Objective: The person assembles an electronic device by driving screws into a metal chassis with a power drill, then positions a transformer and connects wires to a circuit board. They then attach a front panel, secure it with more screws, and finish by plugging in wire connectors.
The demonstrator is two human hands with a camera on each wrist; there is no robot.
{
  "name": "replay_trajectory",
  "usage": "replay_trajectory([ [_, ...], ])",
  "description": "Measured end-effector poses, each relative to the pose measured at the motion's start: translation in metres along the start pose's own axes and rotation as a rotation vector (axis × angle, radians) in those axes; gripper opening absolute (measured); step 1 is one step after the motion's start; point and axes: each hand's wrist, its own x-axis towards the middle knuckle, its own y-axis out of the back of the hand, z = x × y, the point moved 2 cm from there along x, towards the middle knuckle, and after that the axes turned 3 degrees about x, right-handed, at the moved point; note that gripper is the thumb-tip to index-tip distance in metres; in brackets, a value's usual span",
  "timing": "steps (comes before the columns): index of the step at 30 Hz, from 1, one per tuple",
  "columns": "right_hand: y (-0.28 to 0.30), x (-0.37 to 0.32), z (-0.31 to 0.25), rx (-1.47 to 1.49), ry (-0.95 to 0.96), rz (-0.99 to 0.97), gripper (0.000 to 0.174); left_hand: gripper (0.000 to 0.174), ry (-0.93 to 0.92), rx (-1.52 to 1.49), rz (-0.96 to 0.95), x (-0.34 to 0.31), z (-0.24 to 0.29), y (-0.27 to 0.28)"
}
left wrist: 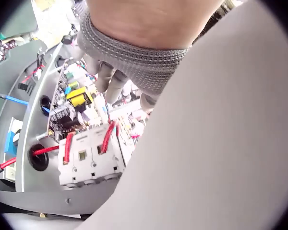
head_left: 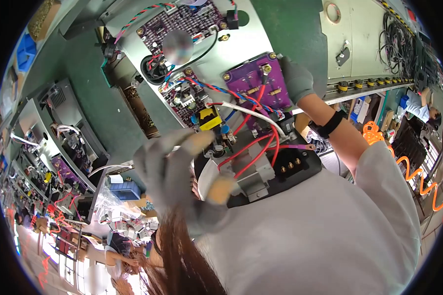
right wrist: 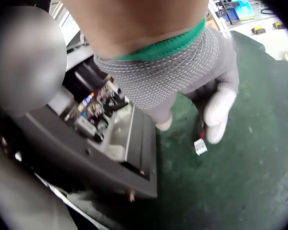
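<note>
In the head view my gloved left hand [head_left: 170,167] is raised in front of the chassis, loosely bent, thumb and fingertips apart, nothing visible between them. The left wrist view has its fingers [left wrist: 116,86] over the circuit boards, above a light grey terminal block [left wrist: 89,163] with red wires. My gloved right hand [head_left: 298,81] is at the edge of the purple circuit board [head_left: 258,86]. In the right wrist view it grips a thin red and dark cable whose white connector [right wrist: 200,146] sticks out below its fingers, over the green mat [right wrist: 201,191]; its palm is hidden.
Another open chassis [head_left: 71,132] stands at the left. A blue bin [head_left: 124,191] is beside plastic bags. An orange coiled hose [head_left: 411,169] hangs at the right, and a tape roll [head_left: 332,13] lies on the far pale surface. Other people are in the background.
</note>
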Motion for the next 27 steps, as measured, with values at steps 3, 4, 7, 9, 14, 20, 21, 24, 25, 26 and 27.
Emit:
replay_trajectory([
  [3,-0.009,0.01,0.012,-0.003,0.008,-0.02,0.039,0.04,0.193,-0.074,0.147,-0.014,-0.014,-0.002],
  [4,-0.008,0.011,0.013,-0.011,0.015,-0.022,0.039,0.038,0.392,-0.249,0.224,-0.019,-0.015,-0.006],
  [7,-0.002,0.015,0.023,-0.027,0.034,0.02,0.033,0.034,0.557,-0.448,0.361,-0.031,-0.024,-0.013],
  [9,0.003,0.026,0.048,0.37,0.033,0.031,0.029,0.032,0.527,-0.471,0.429,-0.034,-0.03,-0.011],
  [14,0.136,-0.03,-0.004,1.009,0.377,0.241,0.026,0.023,0.32,-0.447,0.485,-0.016,-0.031,0.006],
  [20,0.192,-0.127,-0.093,0.605,1.146,-0.248,0.027,0.04,-0.06,-0.893,0.198,0.014,-0.019,0.006],
  [21,0.187,-0.138,-0.105,0.64,1.053,-0.359,0.02,0.038,-0.104,-1.013,0.164,0.017,-0.013,0.008],
  [24,0.183,-0.145,-0.119,0.523,1.206,-0.25,0.02,0.037,-0.074,-0.891,0.174,0.012,-0.014,0.01],
  [25,0.18,-0.147,-0.121,0.521,1.22,-0.257,0.02,0.036,-0.029,-0.856,0.163,0.009,-0.014,0.015],
  [26,0.178,-0.149,-0.123,0.546,1.165,-0.19,0.019,0.036,-0.024,-0.851,0.174,0.005,-0.015,0.016],
  [27,0.176,-0.151,-0.124,0.571,1.108,-0.12,0.019,0.036,-0.007,-1.006,0.177,0.002,-0.016,0.015],
])
